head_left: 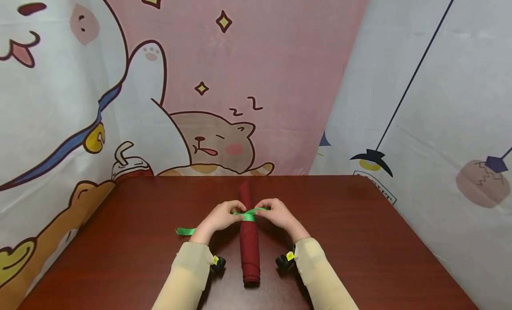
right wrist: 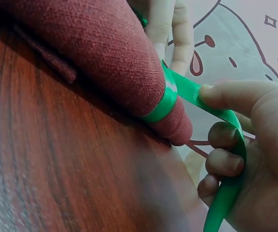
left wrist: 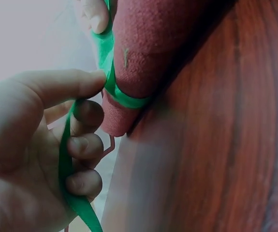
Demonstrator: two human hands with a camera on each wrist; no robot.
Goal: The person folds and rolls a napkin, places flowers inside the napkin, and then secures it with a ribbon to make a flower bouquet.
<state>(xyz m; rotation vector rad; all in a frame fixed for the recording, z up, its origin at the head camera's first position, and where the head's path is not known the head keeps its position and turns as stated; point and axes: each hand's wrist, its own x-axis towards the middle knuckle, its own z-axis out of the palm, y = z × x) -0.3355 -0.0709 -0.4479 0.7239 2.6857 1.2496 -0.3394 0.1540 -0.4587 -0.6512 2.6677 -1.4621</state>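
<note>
A dark red roll of cloth lies lengthwise on the table, pointing away from me. Around it, past its middle, runs a green ribbon, its two ends crossed on top. My left hand pinches one end between thumb and curled fingers; in the left wrist view that ribbon end trails down across the palm. On the other side my right hand pinches the second end, and the right wrist view shows its tail hanging past the curled fingers.
The reddish-brown wooden table spreads out on both sides of the roll. Behind it hangs a cartoon-printed cloth. A small black wrist camera sits under the left cuff, another black camera under the right.
</note>
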